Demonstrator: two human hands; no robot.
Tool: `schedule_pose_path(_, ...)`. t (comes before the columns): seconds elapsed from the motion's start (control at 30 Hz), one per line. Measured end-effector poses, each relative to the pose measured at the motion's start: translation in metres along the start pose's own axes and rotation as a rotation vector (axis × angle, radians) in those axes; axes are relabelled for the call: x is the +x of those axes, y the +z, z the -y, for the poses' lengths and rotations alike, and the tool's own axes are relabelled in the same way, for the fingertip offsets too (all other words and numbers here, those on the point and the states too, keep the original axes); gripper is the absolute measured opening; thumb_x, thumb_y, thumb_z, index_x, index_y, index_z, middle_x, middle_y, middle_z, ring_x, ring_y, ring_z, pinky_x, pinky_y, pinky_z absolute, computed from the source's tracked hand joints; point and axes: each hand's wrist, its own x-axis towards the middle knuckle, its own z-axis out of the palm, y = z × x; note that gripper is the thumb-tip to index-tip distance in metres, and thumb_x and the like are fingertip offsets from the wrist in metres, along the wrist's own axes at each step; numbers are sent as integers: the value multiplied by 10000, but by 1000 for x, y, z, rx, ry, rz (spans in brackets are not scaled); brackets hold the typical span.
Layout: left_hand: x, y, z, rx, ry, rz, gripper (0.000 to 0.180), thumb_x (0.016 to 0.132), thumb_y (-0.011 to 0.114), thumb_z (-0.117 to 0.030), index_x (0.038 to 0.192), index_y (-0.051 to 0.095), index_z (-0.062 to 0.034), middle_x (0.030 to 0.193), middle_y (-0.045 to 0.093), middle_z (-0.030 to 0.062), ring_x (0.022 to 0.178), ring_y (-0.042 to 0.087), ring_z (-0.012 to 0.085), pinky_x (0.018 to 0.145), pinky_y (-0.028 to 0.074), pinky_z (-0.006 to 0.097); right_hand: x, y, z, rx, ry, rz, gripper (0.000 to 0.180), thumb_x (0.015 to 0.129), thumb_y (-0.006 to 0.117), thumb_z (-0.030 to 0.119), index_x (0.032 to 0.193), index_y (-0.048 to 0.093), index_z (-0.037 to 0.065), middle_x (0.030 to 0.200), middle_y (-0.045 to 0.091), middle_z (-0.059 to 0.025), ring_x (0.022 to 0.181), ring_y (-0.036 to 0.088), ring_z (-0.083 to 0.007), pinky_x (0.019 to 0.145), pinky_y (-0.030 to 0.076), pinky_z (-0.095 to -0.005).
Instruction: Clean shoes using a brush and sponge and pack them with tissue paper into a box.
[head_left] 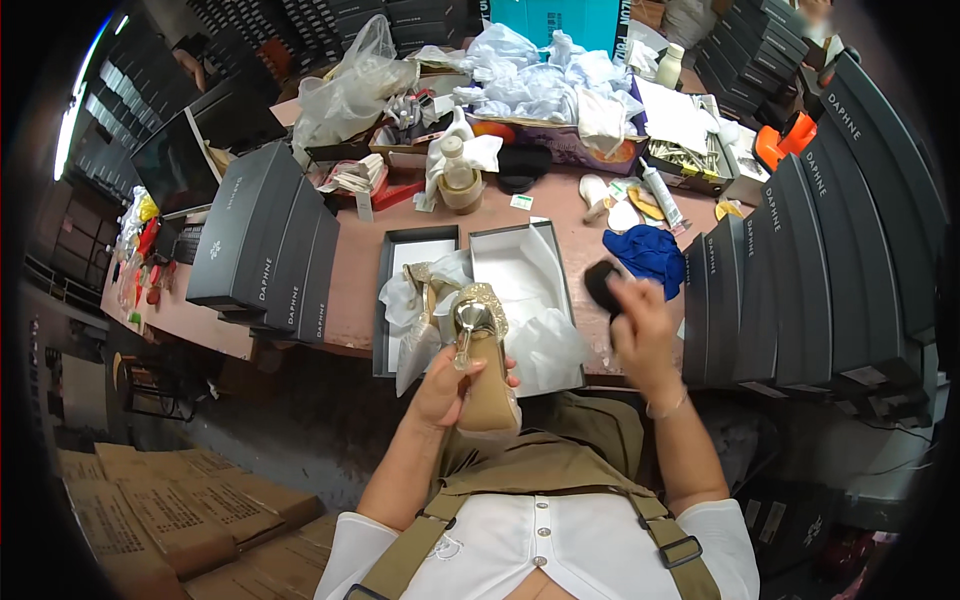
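Observation:
My left hand (440, 388) is closed round a gold glittery high-heeled shoe (487, 385). Its tan sole faces up and its clear-looking heel is nearest my thumb. My right hand (645, 335), smeared by motion, grips a round black pad-like thing (601, 287) to the right of the shoe, apart from it. Beyond the left hand lies an open grey shoebox (385, 345), where the other shoe (421, 335) rests among white tissue. White paper (520, 270) lines the other box half beside it.
Stacks of dark grey shoeboxes stand at left (245, 235) and right (790, 260). A blue cloth (648, 258) lies beyond my right hand. Farther back are a bottle (455, 165), a tube (662, 197) and a tissue-filled box (560, 142). Brown cartons (165, 505) sit at lower left.

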Motion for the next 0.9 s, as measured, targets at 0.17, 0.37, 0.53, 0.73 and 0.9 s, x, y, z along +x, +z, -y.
schedule_pose_path(0.17,-7,15,-38,1527,100,128,230,831,632,-144,1029,601,-30,879,655,151,775,654,288,679,510,359,31,18,-91,-162,-19,-44,536,850,661,224,1309,479,15,1257,525,-226,1163,506,-367,990,390,-418)
schedule_pose_path(0.37,-3,65,-37,2295,54,722,98,796,553,-113,876,584,-67,843,620,90,852,614,249,836,475,420,13,22,30,519,-57,1242,871,749,714,533,1357,412,-14,1130,611,-240,1037,611,-315,896,468,-366)
schedule_pose_path(0.53,7,49,-42,1986,1023,204,337,749,639,-86,1081,618,-34,1177,582,137,1175,528,277,1067,310,509,-52,-28,-15,1153,488,755,860,751,741,325,1445,319,41,1227,558,-161,1087,575,-228,906,464,-342)
schedule_pose_path(0.73,87,-46,57,2370,614,281,334,734,665,-72,1062,600,-76,1277,520,120,1266,437,320,1062,272,583,-94,-60,-29,1554,701,154,1050,638,816,342,1444,254,-28,1279,510,-232,924,656,-334,669,577,-419)
schedule_pose_path(0.9,114,-24,-2,1277,276,26,319,840,548,5,1148,592,-62,1192,605,82,1151,545,192,998,423,383,-104,-73,-25,1561,541,99,966,677,814,299,1441,306,-2,1326,490,-231,1021,623,-349,808,540,-455)
